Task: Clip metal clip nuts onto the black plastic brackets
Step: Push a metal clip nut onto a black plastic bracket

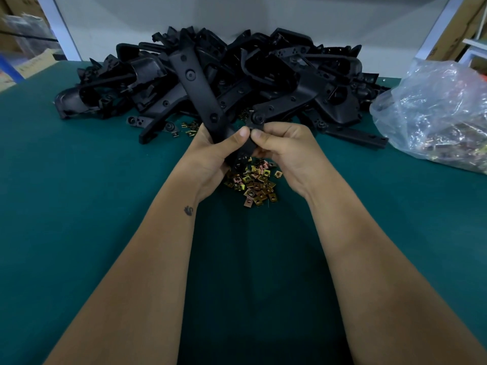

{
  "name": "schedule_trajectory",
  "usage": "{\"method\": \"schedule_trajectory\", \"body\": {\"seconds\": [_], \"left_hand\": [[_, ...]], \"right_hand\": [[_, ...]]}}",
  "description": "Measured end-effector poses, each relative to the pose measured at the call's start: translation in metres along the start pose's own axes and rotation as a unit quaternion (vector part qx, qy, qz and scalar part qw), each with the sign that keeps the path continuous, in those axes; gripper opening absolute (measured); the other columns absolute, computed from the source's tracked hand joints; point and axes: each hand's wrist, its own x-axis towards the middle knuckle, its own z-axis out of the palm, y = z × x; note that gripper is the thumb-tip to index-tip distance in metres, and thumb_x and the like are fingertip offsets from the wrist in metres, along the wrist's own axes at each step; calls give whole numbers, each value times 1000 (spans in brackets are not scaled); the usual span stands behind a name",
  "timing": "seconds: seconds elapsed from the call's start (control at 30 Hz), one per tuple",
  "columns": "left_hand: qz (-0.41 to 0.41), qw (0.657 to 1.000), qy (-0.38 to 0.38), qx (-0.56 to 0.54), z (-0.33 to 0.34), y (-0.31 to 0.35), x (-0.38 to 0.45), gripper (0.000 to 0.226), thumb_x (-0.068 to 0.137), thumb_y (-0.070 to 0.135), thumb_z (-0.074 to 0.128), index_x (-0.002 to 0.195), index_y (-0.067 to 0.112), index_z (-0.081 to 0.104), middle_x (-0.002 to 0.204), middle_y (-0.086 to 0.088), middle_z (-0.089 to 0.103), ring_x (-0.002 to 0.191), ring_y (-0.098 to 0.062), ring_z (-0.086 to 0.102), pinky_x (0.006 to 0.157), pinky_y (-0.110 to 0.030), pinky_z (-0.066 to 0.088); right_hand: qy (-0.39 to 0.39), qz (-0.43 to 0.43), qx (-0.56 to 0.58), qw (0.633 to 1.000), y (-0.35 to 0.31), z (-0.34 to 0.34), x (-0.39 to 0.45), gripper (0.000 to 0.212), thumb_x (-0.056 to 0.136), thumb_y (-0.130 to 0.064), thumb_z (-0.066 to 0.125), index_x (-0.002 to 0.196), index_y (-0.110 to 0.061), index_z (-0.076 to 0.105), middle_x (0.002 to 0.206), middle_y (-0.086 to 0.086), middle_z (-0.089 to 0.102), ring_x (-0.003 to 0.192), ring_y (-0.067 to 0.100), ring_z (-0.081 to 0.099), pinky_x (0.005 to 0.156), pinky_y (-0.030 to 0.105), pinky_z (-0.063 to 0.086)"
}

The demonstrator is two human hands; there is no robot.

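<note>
A long black plastic bracket (pixel 196 83) rises tilted from between my hands, its lower end above a loose heap of brass-coloured metal clip nuts (pixel 254 181) on the green table. My left hand (pixel 216 150) grips the bracket's lower part, thumb on its front. My right hand (pixel 279 144) pinches the bracket's bottom end with thumb and fingers; any clip nut under those fingers is hidden. A big pile of black brackets (pixel 263 72) lies behind.
A clear plastic bag (pixel 437 111) holding more metal parts sits at the right. A few stray clip nuts (pixel 188 127) lie left of my hands. The green table top (pixel 79 206) extends left, right and toward me. Cardboard boxes stand beyond the table's corners.
</note>
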Motion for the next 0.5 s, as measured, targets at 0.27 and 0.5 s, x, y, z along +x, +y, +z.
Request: {"method": "schedule_trajectory", "body": {"seconds": [0.27,0.5], "left_hand": [[19,999,34,-23,6,-2,1,56,85,13,70,136,5,50,130,-13,65,120,-23,63,106,-38,48],[-16,990,84,-111,4,-7,8,36,97,9,60,133,1,57,122,-13,69,112,-26,67,96,-36,55]], "right_hand": [[51,34,130,990,6,13,-1,13,93,-3,61,101,2,69,99,15,70,93,22,66,90,33,54],[93,16,122,988,8,17,2,34,104,-23,45,89,-8,72,82,6,74,71,16,68,68,25,57]]}}
